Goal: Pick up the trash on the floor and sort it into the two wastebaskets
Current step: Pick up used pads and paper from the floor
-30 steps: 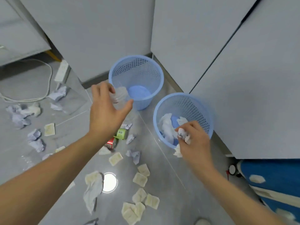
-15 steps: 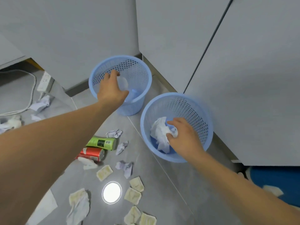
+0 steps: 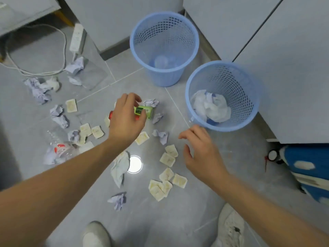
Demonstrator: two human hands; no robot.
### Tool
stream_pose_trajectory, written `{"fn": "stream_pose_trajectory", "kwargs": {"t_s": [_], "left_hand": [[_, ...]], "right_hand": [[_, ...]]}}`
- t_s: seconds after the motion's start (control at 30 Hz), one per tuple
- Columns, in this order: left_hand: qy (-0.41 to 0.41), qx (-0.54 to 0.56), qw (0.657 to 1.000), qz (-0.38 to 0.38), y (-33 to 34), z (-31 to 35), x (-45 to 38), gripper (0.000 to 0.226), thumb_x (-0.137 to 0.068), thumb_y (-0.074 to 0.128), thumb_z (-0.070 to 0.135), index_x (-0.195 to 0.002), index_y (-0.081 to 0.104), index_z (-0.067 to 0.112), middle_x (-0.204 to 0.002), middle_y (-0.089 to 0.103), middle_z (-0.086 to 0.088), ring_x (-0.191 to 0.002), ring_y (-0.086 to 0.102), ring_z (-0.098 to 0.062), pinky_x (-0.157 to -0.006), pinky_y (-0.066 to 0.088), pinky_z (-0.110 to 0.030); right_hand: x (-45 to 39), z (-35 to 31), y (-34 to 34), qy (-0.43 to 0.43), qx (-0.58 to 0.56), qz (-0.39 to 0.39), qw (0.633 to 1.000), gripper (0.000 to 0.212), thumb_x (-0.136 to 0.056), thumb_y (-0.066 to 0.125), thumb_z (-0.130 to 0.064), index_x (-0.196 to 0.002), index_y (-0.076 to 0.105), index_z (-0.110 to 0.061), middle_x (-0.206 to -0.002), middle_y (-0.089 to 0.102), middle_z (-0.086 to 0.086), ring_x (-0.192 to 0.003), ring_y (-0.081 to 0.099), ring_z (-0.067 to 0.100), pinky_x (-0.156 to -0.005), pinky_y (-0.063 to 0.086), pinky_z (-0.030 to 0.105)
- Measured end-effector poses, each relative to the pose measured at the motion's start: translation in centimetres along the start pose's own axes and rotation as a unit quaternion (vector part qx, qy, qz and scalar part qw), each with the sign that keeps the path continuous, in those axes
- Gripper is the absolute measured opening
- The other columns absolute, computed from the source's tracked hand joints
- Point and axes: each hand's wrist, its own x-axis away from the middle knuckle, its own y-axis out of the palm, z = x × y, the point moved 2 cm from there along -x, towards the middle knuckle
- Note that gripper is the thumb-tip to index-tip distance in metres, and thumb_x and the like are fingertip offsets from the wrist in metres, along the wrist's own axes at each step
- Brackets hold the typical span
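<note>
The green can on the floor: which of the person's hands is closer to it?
Left. The left hand is right over the green can, fingers curled around it. The right hand hangs open, off to the can's right and nearer the camera.

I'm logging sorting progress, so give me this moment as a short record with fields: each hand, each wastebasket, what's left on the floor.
left hand: open grip reaching onto the green drink can on the floor
right hand: open, empty, above the floor
far blue mesh wastebasket: clear plastic pieces at bottom
near blue mesh wastebasket: crumpled white paper
grey tile floor: crumpled paper balls, cream square packets, a red can
</note>
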Motion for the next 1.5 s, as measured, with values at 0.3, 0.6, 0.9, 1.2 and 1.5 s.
{"fn": "stream_pose_trajectory", "kwargs": {"t_s": [0.3,0.6,0.9,1.2,1.5], "left_hand": [[-0.191,-0.05,0.966,-0.167,1.0,-10.2,18.0,0.042,-0.091,0.065,0.033,-0.132,0.055,0.027,-0.125,0.051,0.001,-0.118,0.048,-0.024,-0.08,0.047,-0.037],[-0.165,-0.14,0.958,-0.185,8.4,-19.4,19.6,0.08,-0.087,0.071,0.039,-0.155,0.03,0.041,-0.16,0.019,-0.008,-0.131,0.034,-0.039,-0.08,0.055,-0.048],[-0.112,-0.153,0.962,-0.198,11.5,-22.6,19.3,0.062,-0.08,0.077,0.008,-0.132,0.053,0.033,-0.14,0.031,-0.006,-0.121,0.036,-0.032,-0.075,0.059,-0.045],[-0.116,-0.06,0.985,-0.109,11.4,-23.1,20.1,0.022,-0.087,0.064,-0.001,-0.083,0.067,0.021,-0.097,0.052,0.002,-0.085,0.051,-0.02,-0.069,0.036,-0.019],[-0.079,0.091,0.992,-0.034,5.8,-7.5,12.7,0.023,-0.088,0.07,0.001,-0.082,0.064,0.022,-0.093,0.051,0.004,-0.081,0.053,-0.011,-0.072,0.039,-0.016]], "right_hand": [[5.3,3.4,8.5,0.112,0.105,-0.221,0.963,0.058,-0.081,0.075,-0.017,-0.132,0.051,-0.029,-0.134,0.04,-0.005,-0.118,0.046,0.028,-0.085,0.054,0.041],[-0.7,7.4,17.3,0.089,0.231,-0.278,0.928,0.131,-0.063,0.094,-0.045,-0.158,0.004,-0.047,-0.169,-0.009,0.004,-0.151,0.008,0.044,-0.109,0.041,0.055],[0.0,10.7,21.8,0.039,0.267,-0.254,0.929,0.093,-0.059,0.09,-0.042,-0.138,0.041,-0.038,-0.148,0.024,0.002,-0.126,0.031,0.034,-0.08,0.055,0.042],[4.0,12.6,22.7,-0.021,0.229,-0.18,0.956,0.038,-0.073,0.079,0.005,-0.101,0.066,-0.018,-0.111,0.054,0.004,-0.087,0.05,0.026,-0.057,0.048,0.034],[1.4,5.3,8.9,0.014,0.044,0.025,0.999,0.025,-0.078,0.07,0.009,-0.085,0.064,-0.014,-0.09,0.056,0.001,-0.08,0.052,0.027,-0.066,0.045,0.038]]}}
